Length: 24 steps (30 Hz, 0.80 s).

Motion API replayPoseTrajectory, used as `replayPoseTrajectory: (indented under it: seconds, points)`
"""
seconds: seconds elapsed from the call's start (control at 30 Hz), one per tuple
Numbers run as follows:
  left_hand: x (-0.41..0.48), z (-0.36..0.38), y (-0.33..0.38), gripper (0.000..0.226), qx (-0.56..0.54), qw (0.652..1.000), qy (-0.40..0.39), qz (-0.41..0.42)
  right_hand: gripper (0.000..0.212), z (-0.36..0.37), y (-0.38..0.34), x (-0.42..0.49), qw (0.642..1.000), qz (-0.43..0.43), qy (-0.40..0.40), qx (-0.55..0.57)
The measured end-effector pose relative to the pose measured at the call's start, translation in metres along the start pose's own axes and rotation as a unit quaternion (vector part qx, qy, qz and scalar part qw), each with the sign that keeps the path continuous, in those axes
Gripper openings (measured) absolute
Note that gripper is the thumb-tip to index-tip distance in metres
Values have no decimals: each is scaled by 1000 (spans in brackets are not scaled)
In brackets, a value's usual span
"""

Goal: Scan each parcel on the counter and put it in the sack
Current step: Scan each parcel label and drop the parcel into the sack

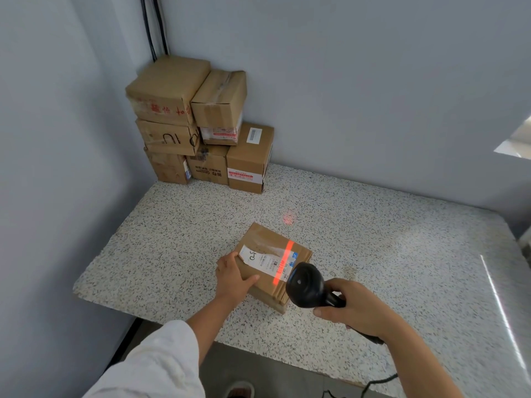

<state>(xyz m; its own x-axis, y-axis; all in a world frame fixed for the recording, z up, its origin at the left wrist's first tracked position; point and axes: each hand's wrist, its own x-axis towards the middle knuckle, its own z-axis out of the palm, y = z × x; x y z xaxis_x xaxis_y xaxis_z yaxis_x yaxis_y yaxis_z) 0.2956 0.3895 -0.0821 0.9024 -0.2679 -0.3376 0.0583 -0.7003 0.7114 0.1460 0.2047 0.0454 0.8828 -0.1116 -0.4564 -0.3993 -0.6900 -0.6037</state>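
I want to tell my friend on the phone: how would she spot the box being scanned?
Find the speckled counter in the grey corner. Away from the stack of boxes at the back wall, one parcel lies alone near the front edge, the left hand holding it. Only it has the scanner's red line across its white label.

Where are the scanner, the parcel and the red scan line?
scanner (306, 287), head view, on its black head.
parcel (267, 239), head view, on its taped top.
red scan line (283, 262), head view, middle of the stripe.
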Motion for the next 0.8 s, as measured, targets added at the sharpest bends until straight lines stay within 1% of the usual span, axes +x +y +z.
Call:
replayPoseTrajectory:
  seconds: [0.17, 0.23, 0.27, 0.3, 0.37, 0.43, 0.47, 0.57, 0.7, 0.77, 0.8]
  points:
    - [2, -3, -2, 80, 58, 998, -12, 27, 26, -2, 0, 1, 1000, 7, 1, 7]
    - [5, -8, -1, 80, 130, 989, -30, 63, 25, -3, -1, 1, 1000, 8, 0, 4]
    - [7, -11, -1, 81, 194, 976, -40, 93, 26, -3, -1, 1, 1000, 9, -3, 1]
    - [11, -15, 0, 84, 267, 953, -55, 130, 27, -3, -1, 0, 1000, 11, -5, 0]
    - [19, -24, 4, 98, 383, 895, -116, 196, 30, -4, -2, -1, 1000, 19, -6, -1]
    - [29, -33, 12, 113, 454, 840, -182, 234, 30, -4, -3, -1, 1000, 25, -6, -3]
    - [34, -37, 17, 118, 483, 816, -202, 245, 30, -4, -4, -2, 1000, 28, -4, -4]
    - [58, -51, 33, 130, 568, 751, -217, 257, 32, -2, -4, -4, 999, 39, 1, -4]
    - [85, -55, 58, 144, 662, 667, -226, 256, 34, -2, -5, -10, 997, 66, 28, 8]
    - [91, -50, 69, 144, 680, 644, -245, 250, 37, 0, -6, -12, 996, 79, 37, 12]
    - [92, -46, 74, 144, 680, 640, -260, 244, 39, 0, -6, -13, 995, 88, 41, 13]
